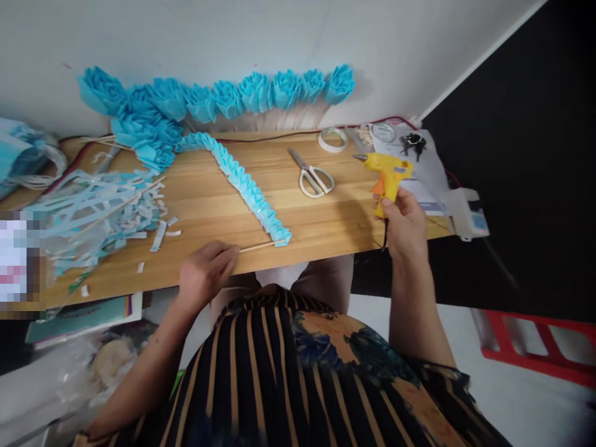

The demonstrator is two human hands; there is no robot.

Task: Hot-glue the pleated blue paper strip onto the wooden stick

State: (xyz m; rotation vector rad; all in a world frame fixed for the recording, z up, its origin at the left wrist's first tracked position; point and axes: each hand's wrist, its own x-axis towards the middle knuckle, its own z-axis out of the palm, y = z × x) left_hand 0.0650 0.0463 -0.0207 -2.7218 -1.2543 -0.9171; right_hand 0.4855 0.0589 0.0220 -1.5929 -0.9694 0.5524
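Observation:
My left hand (208,268) pinches one end of a thin wooden stick (257,247) at the table's front edge. The stick's other end touches the near end of a long pleated blue strip (246,189), which runs back across the table to the blue flowers. In my right hand (406,225) is a yellow glue gun (387,170), gripped low on its handle, its nozzle pointing left. White-handled scissors (313,176) lie between the strip and the glue gun. Behind them rests a roll of white tape (332,140).
Several blue flowers (227,99) line the wall at the back. Paper scraps (107,214) cover the table's left side. A bunch of keys (413,142) lies on papers at the right, near a white box (467,214). A red stool (540,347) stands on the floor.

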